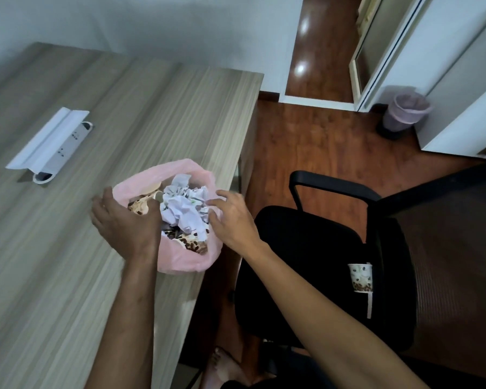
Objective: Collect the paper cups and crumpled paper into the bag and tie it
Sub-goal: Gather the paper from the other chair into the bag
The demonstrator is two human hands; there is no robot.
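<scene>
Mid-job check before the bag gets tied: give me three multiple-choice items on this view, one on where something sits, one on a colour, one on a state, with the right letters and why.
1. Where is the paper cup that is outside the bag?
A. on the desk beside the power strip
B. on the seat of the black chair
C. in the bin by the wardrobe

2. What colour is the bag on the desk?
A. pink
B. black
C. blue

3. What state is the bag's mouth in?
A. knotted shut
B. open, contents showing
C. folded flat and empty

Answers:
1 B: the paper cup stands on the black chair.
2 A: the bag on the desk is pale pink.
3 B: crumpled paper shows through the mouth, with the left hand and right hand at its rim.
</scene>
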